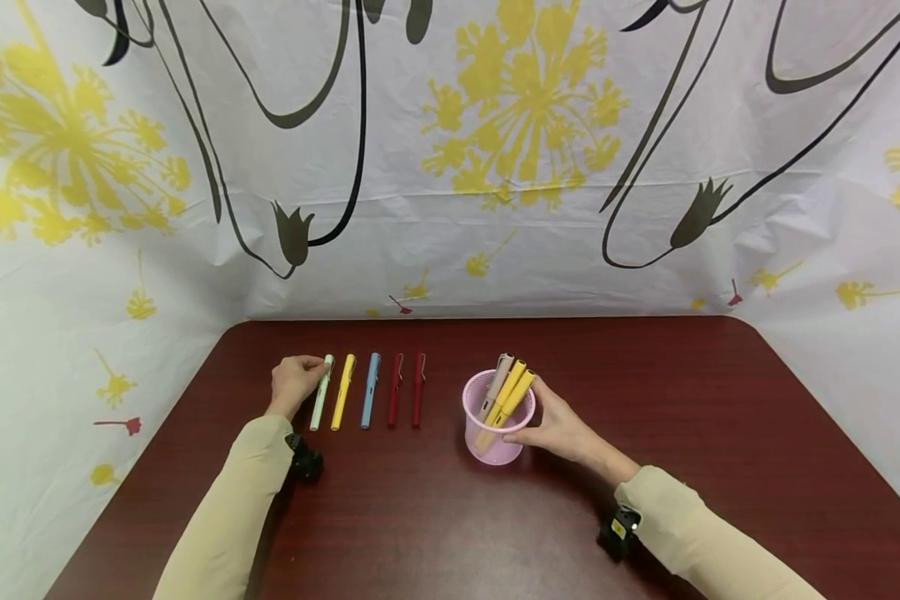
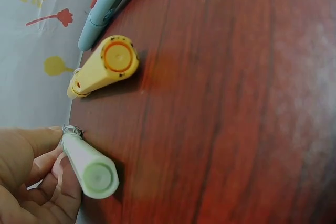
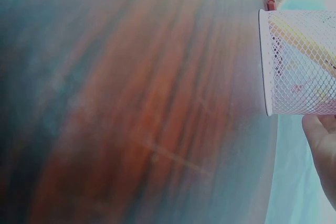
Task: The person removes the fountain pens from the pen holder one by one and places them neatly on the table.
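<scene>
My left hand (image 1: 292,385) pinches the pale green pen (image 1: 320,404) near its clip end, at the left of a row of pens. In the left wrist view, the green pen (image 2: 86,163) lies along the table with its round end facing the camera. My right hand (image 1: 562,427) grips the right side of a pink mesh pen cup (image 1: 472,423), its thumb at the front. The cup stands upright on the table. Inside lean a grey pen (image 1: 495,383) and two yellow pens (image 1: 512,402). In the right wrist view, only part of the cup (image 3: 294,77) shows.
Beside the green pen lie a yellow pen (image 1: 342,393), a blue pen (image 1: 371,392) and two dark red pens (image 1: 417,392), side by side and apart. The dark brown table (image 1: 450,525) meets a flower-patterned cloth (image 1: 390,208) at its back and sides.
</scene>
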### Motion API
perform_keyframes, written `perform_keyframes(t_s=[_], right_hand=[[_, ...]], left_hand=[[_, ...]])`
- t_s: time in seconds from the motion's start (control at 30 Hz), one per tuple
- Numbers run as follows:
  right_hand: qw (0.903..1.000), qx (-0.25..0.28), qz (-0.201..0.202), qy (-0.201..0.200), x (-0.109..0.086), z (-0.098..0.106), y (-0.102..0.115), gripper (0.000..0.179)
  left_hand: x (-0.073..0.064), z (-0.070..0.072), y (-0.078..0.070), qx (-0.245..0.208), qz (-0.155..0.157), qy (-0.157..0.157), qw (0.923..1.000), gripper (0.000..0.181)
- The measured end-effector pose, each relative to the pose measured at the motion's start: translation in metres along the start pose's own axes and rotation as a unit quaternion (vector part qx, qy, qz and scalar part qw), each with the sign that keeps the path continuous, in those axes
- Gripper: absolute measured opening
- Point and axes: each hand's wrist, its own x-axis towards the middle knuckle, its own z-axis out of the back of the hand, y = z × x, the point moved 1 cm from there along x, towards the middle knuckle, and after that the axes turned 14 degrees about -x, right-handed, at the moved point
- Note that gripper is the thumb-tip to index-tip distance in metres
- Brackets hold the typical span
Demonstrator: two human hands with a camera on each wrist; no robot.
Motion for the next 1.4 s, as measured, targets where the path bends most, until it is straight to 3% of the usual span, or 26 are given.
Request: perform_keyframes(t_s=[0.7, 1.1, 1.4], right_hand=[[1.0000, -0.006, 0.004, -0.002, -0.001, -0.001, -0.002, 0.094], [1.0000, -0.005, 0.004, -0.001, -0.001, -0.001, -0.003, 0.092], [0.9999, -0.008, -0.011, 0.000, 0.000, -0.001, -0.001, 0.092]], left_hand=[[0.001, -0.001, 0.001, 0.011, 0.010, -0.005, 0.9999, 0.035], [-0.002, 0.002, 0.002, 0.017, 0.001, -0.002, 0.9999, 0.037], [-0.011, -0.003, -0.012, -0.044, -0.062, -0.010, 0.9971, 0.040]])
